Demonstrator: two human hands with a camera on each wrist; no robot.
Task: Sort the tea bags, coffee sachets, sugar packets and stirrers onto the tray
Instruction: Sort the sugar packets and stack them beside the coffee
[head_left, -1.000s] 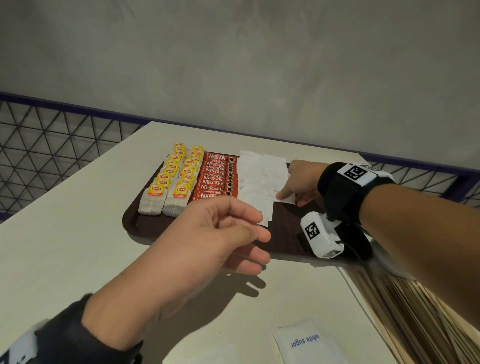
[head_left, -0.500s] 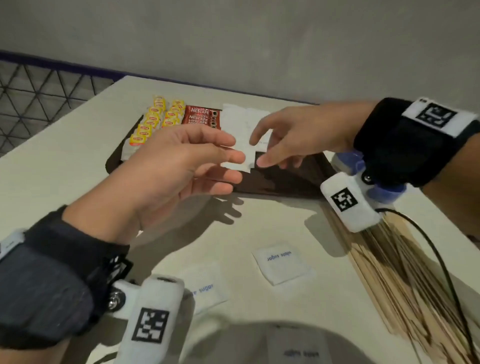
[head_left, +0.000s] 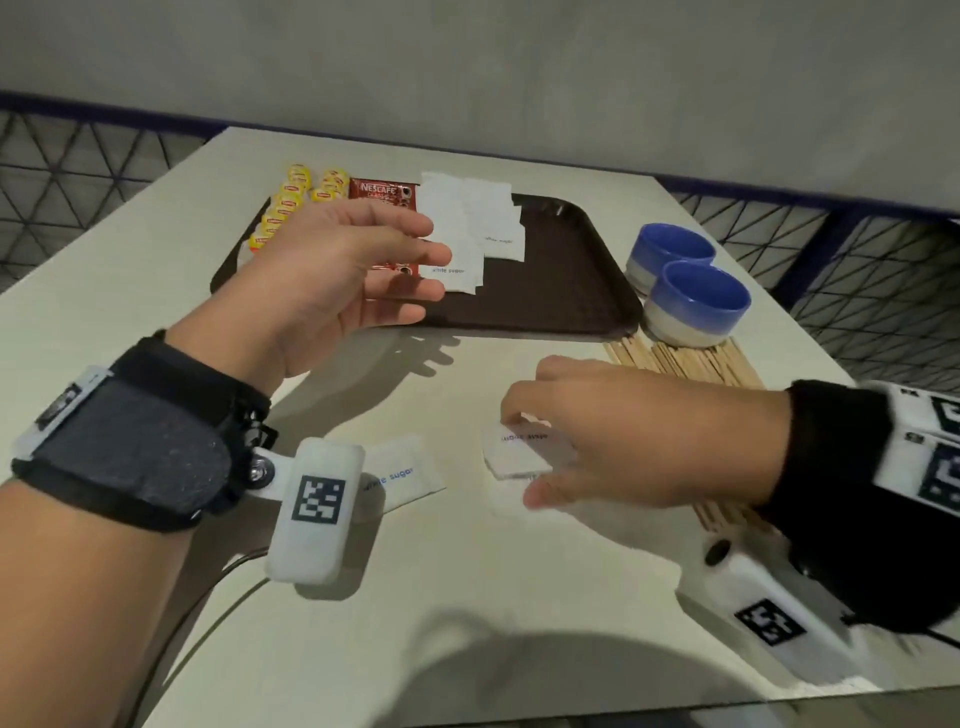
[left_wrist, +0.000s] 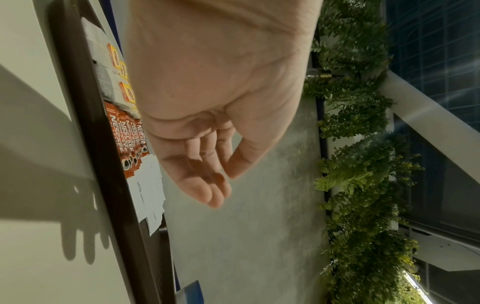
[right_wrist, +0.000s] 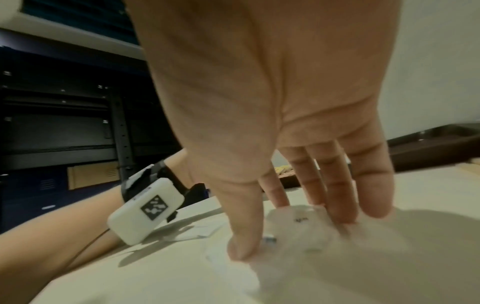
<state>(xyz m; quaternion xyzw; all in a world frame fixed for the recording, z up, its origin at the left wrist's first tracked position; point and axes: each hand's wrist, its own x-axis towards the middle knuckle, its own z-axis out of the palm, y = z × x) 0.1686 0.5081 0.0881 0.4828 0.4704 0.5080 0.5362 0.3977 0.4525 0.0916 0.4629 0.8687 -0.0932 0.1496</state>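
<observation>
Right hand: the right hand (head_left: 623, 441) comes down on a white sugar packet (head_left: 519, 452) lying on the table (head_left: 156, 249), thumb and fingertips closing on its edges; the packet's near edge looks lifted, so the pinch seems underway, though blur in the wrist view leaves the firmness unclear.
Left hand: the left hand (head_left: 332, 275) hovers over the near left corner of the tray, fingers loosely spread and holding nothing, apparently idle or waiting to receive a packet.
Loose packets: a 2nd packet (head_left: 400, 475) lies flat just left of the one being picked, partly hidden by the wrist camera; both rest on the table near the person, well apart from the tray.
Tray: the brown tray (head_left: 566, 280) at the far side carries 2 rows of yellow-tagged tea bags (head_left: 283, 208) on its left, red coffee sachets (head_left: 382, 192) beside them, then overlapping sugar packets (head_left: 467, 223); its right part is bare, likely kept for the stirrers.
Stirrers: wooden stirrers (head_left: 680, 358) lie on the table right of the tray, under 2 blue bowls (head_left: 691, 296) and the right wrist, not yet sorted.
Stage: the sugar looks nearly gathered, with the stirrers apparently the last group.
</observation>
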